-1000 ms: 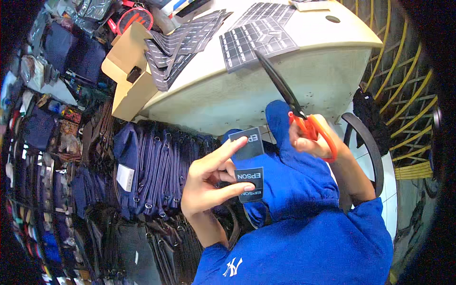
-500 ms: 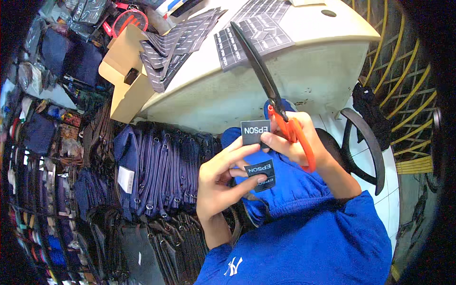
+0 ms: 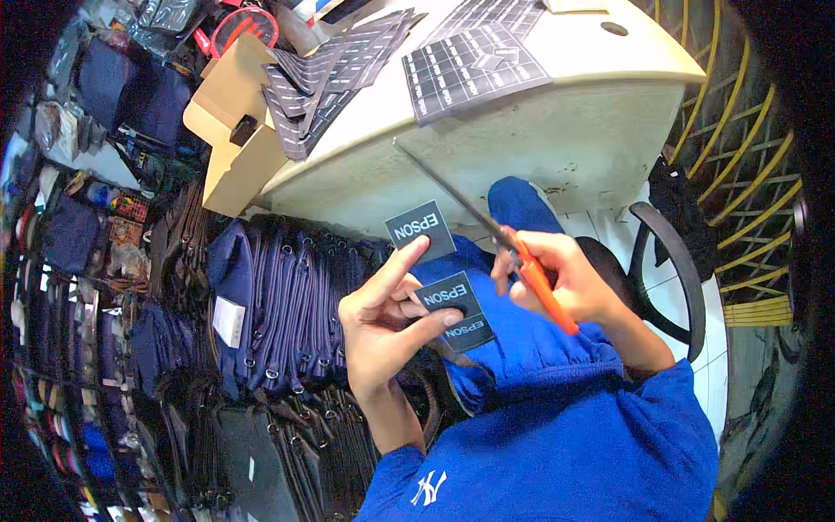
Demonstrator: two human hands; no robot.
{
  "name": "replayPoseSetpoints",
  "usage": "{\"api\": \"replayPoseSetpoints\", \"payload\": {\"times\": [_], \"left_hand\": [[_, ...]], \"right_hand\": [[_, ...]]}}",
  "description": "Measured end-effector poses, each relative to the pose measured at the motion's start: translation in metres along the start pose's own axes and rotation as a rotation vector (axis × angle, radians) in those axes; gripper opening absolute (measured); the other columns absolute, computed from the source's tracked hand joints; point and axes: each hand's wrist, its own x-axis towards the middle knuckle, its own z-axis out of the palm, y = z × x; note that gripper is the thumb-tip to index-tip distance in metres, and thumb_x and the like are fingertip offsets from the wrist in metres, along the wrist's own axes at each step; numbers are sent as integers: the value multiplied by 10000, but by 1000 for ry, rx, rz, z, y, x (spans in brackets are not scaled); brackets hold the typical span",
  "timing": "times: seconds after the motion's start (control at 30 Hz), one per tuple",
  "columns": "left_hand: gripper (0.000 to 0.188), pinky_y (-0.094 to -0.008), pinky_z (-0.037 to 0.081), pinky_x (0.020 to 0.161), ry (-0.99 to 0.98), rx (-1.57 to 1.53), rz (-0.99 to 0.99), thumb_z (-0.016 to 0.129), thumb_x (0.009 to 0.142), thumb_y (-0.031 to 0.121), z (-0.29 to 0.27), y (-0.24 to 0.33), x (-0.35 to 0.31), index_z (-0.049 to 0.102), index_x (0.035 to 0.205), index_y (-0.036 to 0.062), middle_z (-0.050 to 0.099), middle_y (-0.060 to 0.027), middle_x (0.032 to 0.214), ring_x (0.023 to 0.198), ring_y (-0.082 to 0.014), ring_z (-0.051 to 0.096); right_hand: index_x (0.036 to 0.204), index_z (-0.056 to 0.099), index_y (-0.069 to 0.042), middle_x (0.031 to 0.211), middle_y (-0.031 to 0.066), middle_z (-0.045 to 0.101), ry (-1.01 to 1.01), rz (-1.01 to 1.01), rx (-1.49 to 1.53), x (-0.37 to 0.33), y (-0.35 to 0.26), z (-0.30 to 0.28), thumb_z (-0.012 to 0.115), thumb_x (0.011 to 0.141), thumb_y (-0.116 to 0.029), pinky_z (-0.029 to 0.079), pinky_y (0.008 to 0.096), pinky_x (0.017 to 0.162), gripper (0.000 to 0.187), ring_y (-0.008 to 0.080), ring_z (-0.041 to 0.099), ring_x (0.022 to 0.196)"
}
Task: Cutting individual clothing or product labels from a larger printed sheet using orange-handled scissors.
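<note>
While shelves [image 3: 87, 261] crowd the far left, a small red basket [image 3: 132, 207] sits on one of them, its contents too small to tell. Next comes an open cardboard box [image 3: 233, 181] at the table's edge, with something small and dark inside that I can't identify. Just behind it is a round, red-rimmed container [image 3: 276, 33] with red pieces showing in it. Below the box hang navy bags [image 3: 291, 304] with metal rings, a white tag [image 3: 229, 322] among them. Sheets of dark labels [image 3: 344, 74] lie heaped on the table [image 3: 570, 56] beside the box.

My left hand [image 3: 380, 326] is out in front of my lap, well below the table edge, with its index finger on one cut label [image 3: 421, 228] and its thumb pressed on a lower label strip [image 3: 455, 304]. Above, another label sheet [image 3: 470, 78] overhangs the table edge, small pieces on top of it. My right hand [image 3: 557, 274], apart from the left, is closed around the orange handles of the scissors [image 3: 452, 191], whose blades point up and leftward past the labels.
</note>
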Motion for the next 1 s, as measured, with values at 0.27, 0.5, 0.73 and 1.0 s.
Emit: {"api": "replayPoseSetpoints", "payload": {"times": [0.27,0.5,0.73,1.0], "left_hand": [[683,-273,533,776,67,78,-51,691,648,-168,7,-5,2,444,1274,-52,591,-146,1065,904,-163,616],[713,-288,550,777,74,29,-62,695,658,-147,10,-10,0,390,1298,-68,561,-180,1153,955,-189,607],[747,-299,532,809,164,-141,-77,650,698,-151,14,-10,3,308,1353,-43,586,-212,1105,958,-235,618],[736,-281,546,773,273,-46,-13,652,697,-162,15,-16,1,329,1347,-39,608,-166,1039,819,-167,631]], "right_hand": [[854,553,-22,730,-51,520,-76,72,62,0,-2,20,666,804,-80,377,195,569,136,14,461,658],[760,525,-39,617,-63,450,220,12,134,11,3,36,653,793,-27,300,197,485,133,13,396,561],[839,547,-11,691,-26,459,168,-198,-150,11,10,30,702,777,-91,326,198,506,185,28,382,592],[872,557,9,702,-11,493,221,-173,-124,13,2,31,703,775,-89,368,200,536,201,34,434,618]]}}
